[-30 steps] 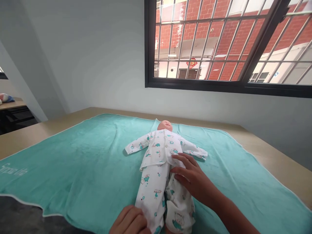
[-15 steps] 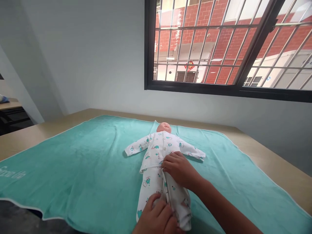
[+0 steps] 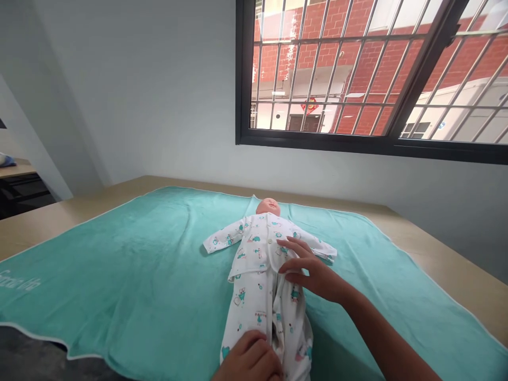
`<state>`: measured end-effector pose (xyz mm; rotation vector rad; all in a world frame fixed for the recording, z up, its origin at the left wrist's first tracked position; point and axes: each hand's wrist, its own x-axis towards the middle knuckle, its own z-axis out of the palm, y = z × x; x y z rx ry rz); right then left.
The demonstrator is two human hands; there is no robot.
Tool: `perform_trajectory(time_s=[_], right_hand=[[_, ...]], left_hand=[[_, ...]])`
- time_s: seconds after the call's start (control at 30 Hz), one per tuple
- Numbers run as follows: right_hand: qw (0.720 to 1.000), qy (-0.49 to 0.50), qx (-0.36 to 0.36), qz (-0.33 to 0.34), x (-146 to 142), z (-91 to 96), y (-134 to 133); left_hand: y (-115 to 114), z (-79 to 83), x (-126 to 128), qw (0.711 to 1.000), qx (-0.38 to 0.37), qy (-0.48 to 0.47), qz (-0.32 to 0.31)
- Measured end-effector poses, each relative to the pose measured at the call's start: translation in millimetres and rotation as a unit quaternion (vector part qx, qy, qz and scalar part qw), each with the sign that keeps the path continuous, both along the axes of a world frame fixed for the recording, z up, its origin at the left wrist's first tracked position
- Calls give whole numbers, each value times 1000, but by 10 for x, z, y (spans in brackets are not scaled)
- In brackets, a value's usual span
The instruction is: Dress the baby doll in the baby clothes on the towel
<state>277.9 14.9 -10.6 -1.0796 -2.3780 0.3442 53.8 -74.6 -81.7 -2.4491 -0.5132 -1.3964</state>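
Observation:
A baby doll [image 3: 268,206] lies on its back, dressed in a white printed baby jacket [image 3: 254,238] with buttons down the front and matching baby trousers [image 3: 246,307]. My left hand [image 3: 252,360] is at the bottom edge, its curled fingers closed on the cloth of the trousers between the legs; its fingertips are partly hidden. Over the lower right front of the jacket hovers my right hand [image 3: 315,270], fingers spread and apart, fingertips close to the hem. Below it, the cloth of the right trouser leg is loosely folded.
A teal blanket [image 3: 151,275] with a pale edge is spread under the doll on a light wooden table [image 3: 428,238]. A grey wall stands behind, with a barred window [image 3: 337,79] at upper right. Dark floor [image 3: 27,352] shows at lower left.
My right hand has let go of the trouser cloth and lifted up to the right, its fingers spreading. The trouser fold has slackened. My left hand has shifted slightly down.

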Motion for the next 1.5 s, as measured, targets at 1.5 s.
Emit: perform_trajectory(time_s=[1.5], right_hand=[[984, 140, 92, -63, -472, -378, -28]], left_hand=[[-210, 119, -106, 993, -79, 49, 79]])
